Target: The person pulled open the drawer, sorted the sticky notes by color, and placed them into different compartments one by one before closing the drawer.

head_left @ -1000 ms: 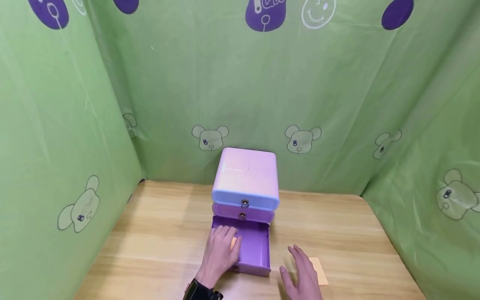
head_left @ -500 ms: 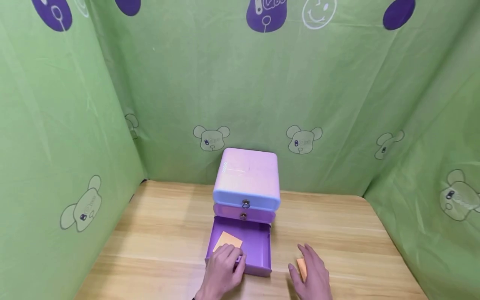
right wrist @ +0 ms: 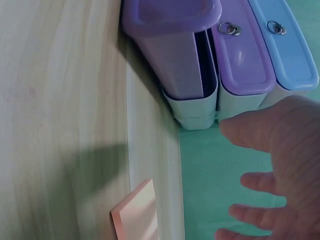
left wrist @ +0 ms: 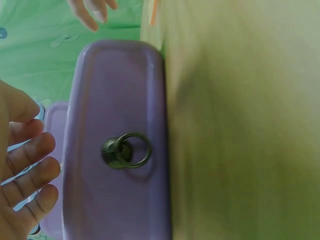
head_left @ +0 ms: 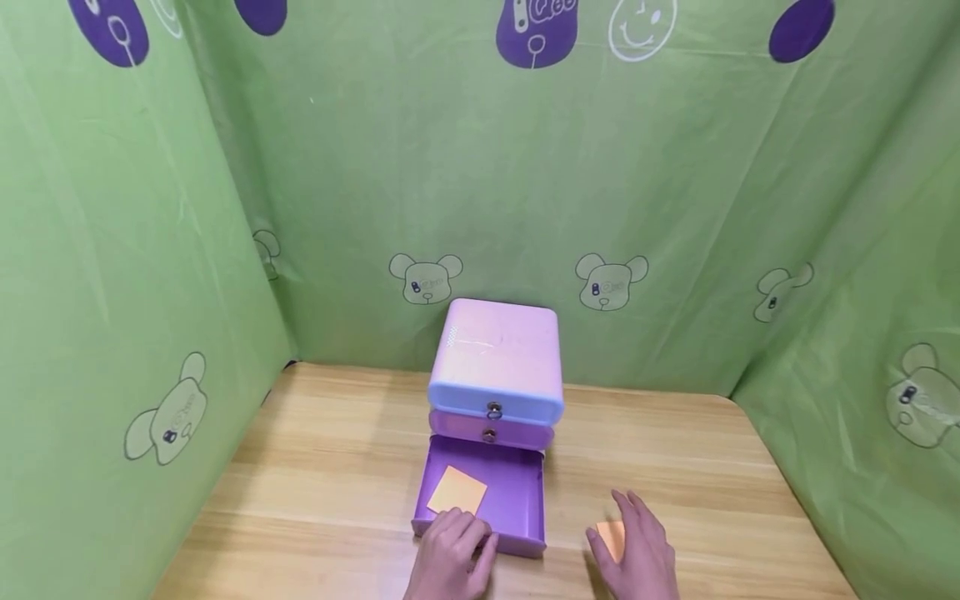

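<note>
An orange sticky note pad (head_left: 457, 489) lies in the left part of the pulled-out purple bottom drawer (head_left: 517, 492). My left hand (head_left: 452, 558) is at the drawer's front edge; in the left wrist view its fingers (left wrist: 35, 172) are loosely bent with nothing between them, and a ring pull (left wrist: 125, 151) hangs on the drawer front. Whether the hand touches the rim I cannot tell. To the right, my right hand (head_left: 641, 558) hovers over a second orange sticky note pad (right wrist: 140, 212) on the table, fingers spread and apart from it.
A small drawer cabinet (head_left: 498, 346) with a pink top stands by the green curtain (head_left: 510, 167). Its blue top drawer (head_left: 465, 397) and purple middle drawer (head_left: 457, 427) are pushed in. Wooden table (head_left: 337, 467) lies around it.
My left hand has drawn back from inside the drawer to its front edge, leaving the sticky note pad inside. My right hand has shifted right, over the other pad.
</note>
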A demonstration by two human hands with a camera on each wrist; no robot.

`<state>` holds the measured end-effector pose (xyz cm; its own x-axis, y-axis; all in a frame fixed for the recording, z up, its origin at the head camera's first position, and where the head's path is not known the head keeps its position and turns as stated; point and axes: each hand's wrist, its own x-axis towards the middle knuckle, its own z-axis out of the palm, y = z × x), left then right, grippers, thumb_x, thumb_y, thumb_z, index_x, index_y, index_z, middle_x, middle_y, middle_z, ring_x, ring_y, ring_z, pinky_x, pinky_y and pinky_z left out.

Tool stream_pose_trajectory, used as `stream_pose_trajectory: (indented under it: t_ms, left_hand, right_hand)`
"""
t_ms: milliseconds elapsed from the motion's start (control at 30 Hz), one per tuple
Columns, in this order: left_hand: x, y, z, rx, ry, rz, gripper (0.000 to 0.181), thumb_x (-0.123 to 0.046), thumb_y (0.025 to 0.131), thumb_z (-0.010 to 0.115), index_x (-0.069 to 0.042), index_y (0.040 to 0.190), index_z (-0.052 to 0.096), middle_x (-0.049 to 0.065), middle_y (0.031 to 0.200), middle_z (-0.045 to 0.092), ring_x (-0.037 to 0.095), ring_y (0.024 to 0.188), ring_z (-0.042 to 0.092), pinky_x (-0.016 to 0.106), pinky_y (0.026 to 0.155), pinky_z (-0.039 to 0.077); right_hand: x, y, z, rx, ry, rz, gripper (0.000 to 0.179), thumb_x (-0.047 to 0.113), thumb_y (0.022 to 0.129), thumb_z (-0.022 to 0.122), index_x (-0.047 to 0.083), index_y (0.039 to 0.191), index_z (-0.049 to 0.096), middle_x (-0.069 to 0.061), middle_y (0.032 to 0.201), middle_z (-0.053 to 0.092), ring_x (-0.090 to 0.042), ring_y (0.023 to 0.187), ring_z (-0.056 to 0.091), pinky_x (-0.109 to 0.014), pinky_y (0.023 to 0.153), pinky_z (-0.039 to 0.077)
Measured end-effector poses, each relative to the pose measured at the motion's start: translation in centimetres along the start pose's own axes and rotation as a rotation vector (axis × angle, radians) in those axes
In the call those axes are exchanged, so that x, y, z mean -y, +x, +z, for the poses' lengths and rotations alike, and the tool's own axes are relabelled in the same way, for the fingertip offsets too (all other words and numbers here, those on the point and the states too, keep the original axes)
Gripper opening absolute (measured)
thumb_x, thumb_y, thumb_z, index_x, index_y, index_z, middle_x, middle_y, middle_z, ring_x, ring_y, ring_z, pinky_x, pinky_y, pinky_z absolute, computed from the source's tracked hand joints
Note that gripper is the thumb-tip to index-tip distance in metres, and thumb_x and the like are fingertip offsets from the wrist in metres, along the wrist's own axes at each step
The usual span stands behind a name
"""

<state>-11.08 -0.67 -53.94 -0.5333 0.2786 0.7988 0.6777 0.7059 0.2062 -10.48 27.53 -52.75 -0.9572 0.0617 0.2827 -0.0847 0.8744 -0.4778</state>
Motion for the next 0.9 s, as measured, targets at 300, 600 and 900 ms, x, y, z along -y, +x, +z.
stream_pose_trajectory:
  t_ms: [300,600,900]
  left_hand:
    - [-0.1,-1.7,0.5,0.007,0.014,0.033,0.018,-0.020,0.071,0.081,-0.022,0.074,0.064,-0.014,0.069,0.062,0.001,0.066,0.051,0.011,0.067,0.042]
    - [-0.3,-2.7,1.0,0.004,0.044,0.076,0.014,-0.026,0.079,0.075,-0.025,0.072,0.063,-0.017,0.067,0.056,-0.001,0.063,0.044,0.008,0.062,0.035]
    - [-1.2,-3.6,1.6,0.013,0.017,0.130,0.019,-0.025,0.074,0.080,-0.025,0.070,0.062,-0.017,0.067,0.056,-0.003,0.064,0.046,0.006,0.063,0.035]
  right_hand:
    - [-1.8,1.3,-0.2,0.166,-0.072,0.101,0.077,0.038,0.090,0.073,-0.003,0.147,0.041,-0.038,0.149,0.040,-0.065,0.127,0.043,-0.082,0.088,0.042]
    - [-2.8,2.1,0.4,0.362,-0.087,0.237,0.093,0.050,0.088,0.073,-0.006,0.151,0.032,-0.044,0.147,0.038,-0.067,0.125,0.043,-0.076,0.089,0.047]
    - [-4.1,2.4,0.6,0.437,-0.143,0.277,0.102,0.062,0.083,0.072,-0.009,0.146,0.036,-0.040,0.137,0.048,-0.060,0.114,0.050,-0.068,0.078,0.050]
